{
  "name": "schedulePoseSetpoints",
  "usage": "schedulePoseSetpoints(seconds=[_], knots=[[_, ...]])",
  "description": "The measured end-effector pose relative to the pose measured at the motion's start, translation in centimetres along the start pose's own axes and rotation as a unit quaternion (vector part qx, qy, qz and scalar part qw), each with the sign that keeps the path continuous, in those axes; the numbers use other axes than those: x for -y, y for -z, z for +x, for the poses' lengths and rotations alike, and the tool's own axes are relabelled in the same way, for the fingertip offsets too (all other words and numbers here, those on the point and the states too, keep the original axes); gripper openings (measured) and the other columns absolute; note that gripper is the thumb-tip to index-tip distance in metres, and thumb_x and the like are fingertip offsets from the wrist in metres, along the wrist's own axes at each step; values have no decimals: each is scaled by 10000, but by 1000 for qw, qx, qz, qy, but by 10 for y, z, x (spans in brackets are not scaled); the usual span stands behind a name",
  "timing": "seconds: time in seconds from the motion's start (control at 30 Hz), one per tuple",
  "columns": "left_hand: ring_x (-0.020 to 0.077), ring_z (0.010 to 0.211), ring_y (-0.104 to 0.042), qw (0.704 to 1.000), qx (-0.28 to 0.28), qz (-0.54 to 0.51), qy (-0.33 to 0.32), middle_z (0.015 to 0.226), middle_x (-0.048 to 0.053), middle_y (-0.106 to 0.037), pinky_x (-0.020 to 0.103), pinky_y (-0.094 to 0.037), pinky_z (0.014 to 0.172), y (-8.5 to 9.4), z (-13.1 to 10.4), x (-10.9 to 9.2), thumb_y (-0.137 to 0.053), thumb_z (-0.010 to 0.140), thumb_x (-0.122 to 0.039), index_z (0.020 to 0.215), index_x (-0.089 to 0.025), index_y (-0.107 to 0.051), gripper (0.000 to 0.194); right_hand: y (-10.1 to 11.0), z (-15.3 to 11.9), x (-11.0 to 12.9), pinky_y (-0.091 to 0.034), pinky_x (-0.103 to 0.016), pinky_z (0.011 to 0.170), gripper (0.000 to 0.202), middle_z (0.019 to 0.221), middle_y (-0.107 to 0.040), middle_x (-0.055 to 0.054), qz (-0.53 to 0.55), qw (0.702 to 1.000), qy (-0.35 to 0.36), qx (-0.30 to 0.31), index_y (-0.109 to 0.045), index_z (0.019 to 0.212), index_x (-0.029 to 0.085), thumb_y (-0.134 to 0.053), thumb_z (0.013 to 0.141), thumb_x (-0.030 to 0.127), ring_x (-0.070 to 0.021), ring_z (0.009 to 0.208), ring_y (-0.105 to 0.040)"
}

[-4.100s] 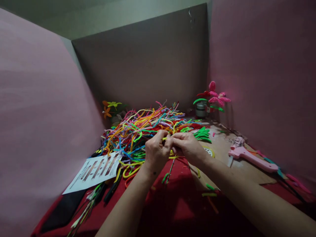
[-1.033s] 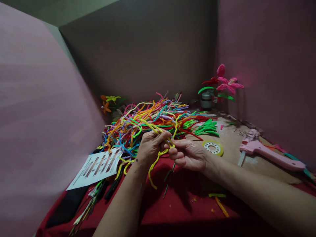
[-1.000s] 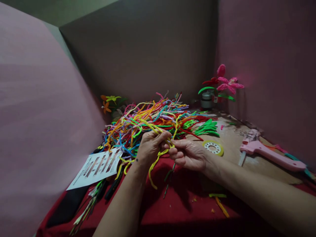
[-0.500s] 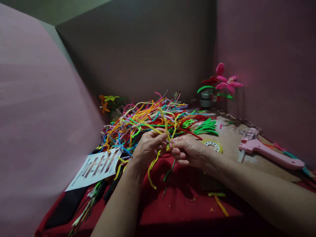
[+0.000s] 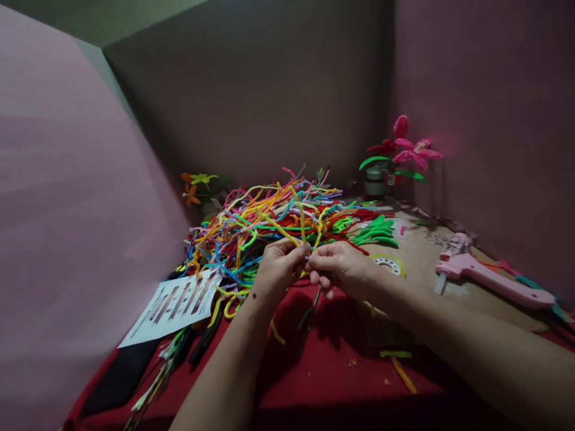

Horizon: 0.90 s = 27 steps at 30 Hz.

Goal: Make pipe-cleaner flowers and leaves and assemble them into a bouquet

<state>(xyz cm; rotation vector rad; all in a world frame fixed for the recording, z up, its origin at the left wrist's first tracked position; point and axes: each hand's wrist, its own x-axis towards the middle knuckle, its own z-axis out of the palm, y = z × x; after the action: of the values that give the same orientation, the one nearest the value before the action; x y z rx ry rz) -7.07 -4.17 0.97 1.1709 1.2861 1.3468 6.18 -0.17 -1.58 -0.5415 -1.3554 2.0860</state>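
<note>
Both hands meet above the table's near edge, pinching yellow pipe cleaners point(image 5: 302, 218) where the strands come together. My left hand point(image 5: 279, 263) is closed on them from the left, thumb against fingers. From the right, my right hand point(image 5: 339, 266) grips the same spot between thumb and forefinger, its other fingers curled below. Several yellow strands fan upward from the fingertips; the joint itself is mostly hidden. Beneath the hands hangs a thin stem with a green piece point(image 5: 306, 317). Behind lies a large heap of multicoloured pipe cleaners point(image 5: 251, 209).
A pink glue gun point(image 5: 489, 278) and a yellow tape roll point(image 5: 390, 264) lie on the board at right, near green leaf pieces point(image 5: 377, 232). Pink flowers point(image 5: 417, 152) stand behind. At left are a printed sheet point(image 5: 179, 305) and black-and-yellow handled pliers point(image 5: 209, 335).
My left hand has turned and shifted slightly right, closer to the right fingertips. The long yellow strand below the hands is now largely hidden behind the left wrist.
</note>
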Motion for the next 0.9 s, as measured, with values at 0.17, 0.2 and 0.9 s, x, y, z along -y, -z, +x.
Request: schedulePoseSetpoints(seconds=[0.17, 0.2, 0.9], knots=[[48, 361, -411, 996, 10, -81, 45, 413, -59, -429, 162, -317, 379, -3, 1, 5, -715, 602, -291, 573, -138, -479, 283, 1, 2, -3, -423, -195, 305, 149, 473, -585, -1, -49, 999, 10, -14, -547, 643, 126, -566, 721, 251, -76, 327, -464], [49, 368, -419, 995, 13, -85, 44, 419, -61, -428, 162, -332, 388, -3, 2, 6, -716, 603, -283, 584, -137, -483, 276, 0, 2, -3, -430, -201, 309, 149, 477, -587, -3, -48, 999, 4, -13, -544, 643, 126, -562, 722, 252, -77, 331, -466], [21, 368, -327, 992, 6, -120, 33, 449, -92, -383, 146, -297, 405, -1, 1, 0, -664, 635, -211, 659, -165, -466, 205, -2, 4, -6, -427, -200, 328, 202, 480, -564, 24, -79, 995, 24, -51, -507, 589, 144, -634, 666, 281, -64, 339, -456]])
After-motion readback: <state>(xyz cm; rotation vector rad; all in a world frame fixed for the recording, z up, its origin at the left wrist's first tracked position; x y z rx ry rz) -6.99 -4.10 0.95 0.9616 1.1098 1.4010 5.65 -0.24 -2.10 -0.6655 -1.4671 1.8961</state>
